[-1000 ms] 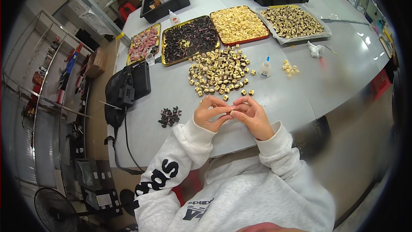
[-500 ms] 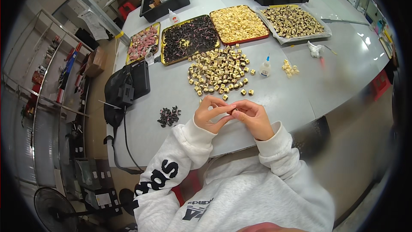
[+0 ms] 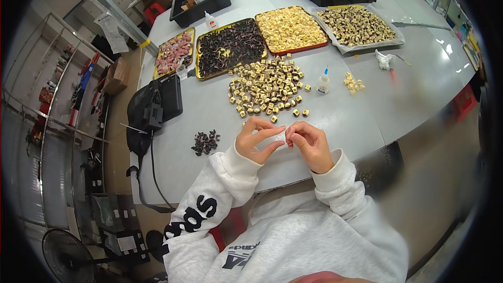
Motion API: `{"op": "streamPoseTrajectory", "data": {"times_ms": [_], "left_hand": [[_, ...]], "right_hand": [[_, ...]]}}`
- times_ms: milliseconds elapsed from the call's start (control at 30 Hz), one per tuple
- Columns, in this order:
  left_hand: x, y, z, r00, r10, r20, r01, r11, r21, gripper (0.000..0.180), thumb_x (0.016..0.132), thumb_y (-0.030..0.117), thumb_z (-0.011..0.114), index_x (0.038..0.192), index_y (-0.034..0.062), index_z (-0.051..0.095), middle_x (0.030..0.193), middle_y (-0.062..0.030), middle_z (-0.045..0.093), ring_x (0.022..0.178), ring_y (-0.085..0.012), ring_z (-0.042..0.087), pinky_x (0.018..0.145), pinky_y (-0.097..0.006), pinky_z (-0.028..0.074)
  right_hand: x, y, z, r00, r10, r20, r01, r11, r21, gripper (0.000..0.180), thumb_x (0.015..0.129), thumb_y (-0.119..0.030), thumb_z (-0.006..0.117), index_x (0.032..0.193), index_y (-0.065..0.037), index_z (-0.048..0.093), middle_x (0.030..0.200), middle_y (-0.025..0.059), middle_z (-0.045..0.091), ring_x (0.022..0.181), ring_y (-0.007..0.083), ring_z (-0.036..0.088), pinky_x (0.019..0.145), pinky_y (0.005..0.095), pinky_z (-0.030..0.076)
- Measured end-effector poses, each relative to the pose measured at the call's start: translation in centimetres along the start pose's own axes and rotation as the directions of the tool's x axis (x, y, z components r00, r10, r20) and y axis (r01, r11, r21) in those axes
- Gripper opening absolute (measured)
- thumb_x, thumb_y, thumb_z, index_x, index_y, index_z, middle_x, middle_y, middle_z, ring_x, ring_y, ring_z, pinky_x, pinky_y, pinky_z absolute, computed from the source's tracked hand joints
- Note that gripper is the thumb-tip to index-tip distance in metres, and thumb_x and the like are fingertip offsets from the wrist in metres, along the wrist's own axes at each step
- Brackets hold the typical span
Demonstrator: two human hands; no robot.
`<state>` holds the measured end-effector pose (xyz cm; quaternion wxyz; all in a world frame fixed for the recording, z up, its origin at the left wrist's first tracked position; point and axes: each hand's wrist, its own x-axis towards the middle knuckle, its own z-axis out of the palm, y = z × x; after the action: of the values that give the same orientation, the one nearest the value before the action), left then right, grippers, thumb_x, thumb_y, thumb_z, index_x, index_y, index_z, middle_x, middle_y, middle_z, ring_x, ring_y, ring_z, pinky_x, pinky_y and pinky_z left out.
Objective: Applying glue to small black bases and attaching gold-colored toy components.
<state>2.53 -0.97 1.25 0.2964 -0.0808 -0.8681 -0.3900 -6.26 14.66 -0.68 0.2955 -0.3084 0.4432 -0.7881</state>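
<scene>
Left hand [image 3: 251,140]: thumb, forefinger stood apart. Right hand [image 3: 313,148]: fingertips bunched, contents unclear. Small gold-and-dark cubes [image 3: 270,80] lay heaped, seemingly assembled; curved black-pink pieces [image 3: 204,143] seemed unused.

a black fan [image 3: 68,254] shows at lower left, below a metal rack [image 3: 41,162]; a cardboard box [image 3: 117,76] sits beside it, a black bag [image 3: 138,106] at the bench's [image 3: 346,120] left edge.

On the table [image 3: 346,112]: 4 shallow trays [image 3: 301,50], 2 far black bins [image 3: 206,13], 2 bottles [image 3: 323,84], 3 loose piles [image 3: 267,85]. Also 2 near hands [image 3: 254,140]; left, 1 fan [image 3: 65,251].
</scene>
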Motion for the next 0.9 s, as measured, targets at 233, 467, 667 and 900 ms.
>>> {"op": "streamPoseTrajectory", "data": {"times_ms": [233,467,667,900], "left_hand": [[-0.12,-0.24,0.14,1.0,0.012,0.01,-0.011,1.0,-0.016,0.041,0.062,-0.002,0.075,0.101,0.0084,0.066,0.09,-0.0075,0.053,0.077,-0.0182,0.056,0.067,-0.027,0.046],[-0.16,-0.14,0.16,1.0,0.023,0.004,-0.023,0.999,-0.023,0.041,0.063,-0.001,0.075,0.101,0.0079,0.065,0.091,-0.0085,0.054,0.078,-0.0189,0.057,0.067,-0.027,0.047],[-0.15,-0.08,0.12,0.999,0.033,-0.013,-0.033,0.999,-0.024,0.041,0.065,0.003,0.075,0.104,0.0092,0.064,0.09,-0.0074,0.055,0.078,-0.018,0.056,0.068,-0.027,0.047],[-0.24,0.19,-0.01,0.999,-0.019,-0.028,0.018,0.999,-0.029,0.041,0.067,0.005,0.075,0.106,0.0092,0.063,0.09,-0.0069,0.055,0.078,-0.018,0.056,0.069,-0.026,0.047]], "right_hand": [[-0.03,0.11,-0.04,0.999,-0.034,0.002,0.034,0.999,-0.025,0.012,0.089,-0.012,0.054,0.088,0.0,0.055,0.083,0.0039,0.054,0.074,0.0115,0.05,0.068,0.0247,0.043],[0.04,-0.02,0.09,1.0,-0.01,-0.001,0.01,0.999,-0.032,0.008,0.088,-0.007,0.054,0.09,0.0,0.057,0.084,0.0037,0.057,0.075,0.0102,0.052,0.07,0.0236,0.042],[0.17,0.13,0.2,0.999,-0.037,-0.007,0.036,0.997,-0.063,0.012,0.087,-0.004,0.055,0.096,0.001,0.061,0.089,0.0045,0.059,0.078,0.0107,0.054,0.072,0.0231,0.044],[0.24,-0.11,0.7,0.998,-0.036,-0.056,0.03,0.995,-0.099,0.018,0.086,-0.002,0.056,0.103,0.001,0.06,0.098,0.0071,0.058,0.084,0.0138,0.056,0.077,0.0249,0.047]]}}
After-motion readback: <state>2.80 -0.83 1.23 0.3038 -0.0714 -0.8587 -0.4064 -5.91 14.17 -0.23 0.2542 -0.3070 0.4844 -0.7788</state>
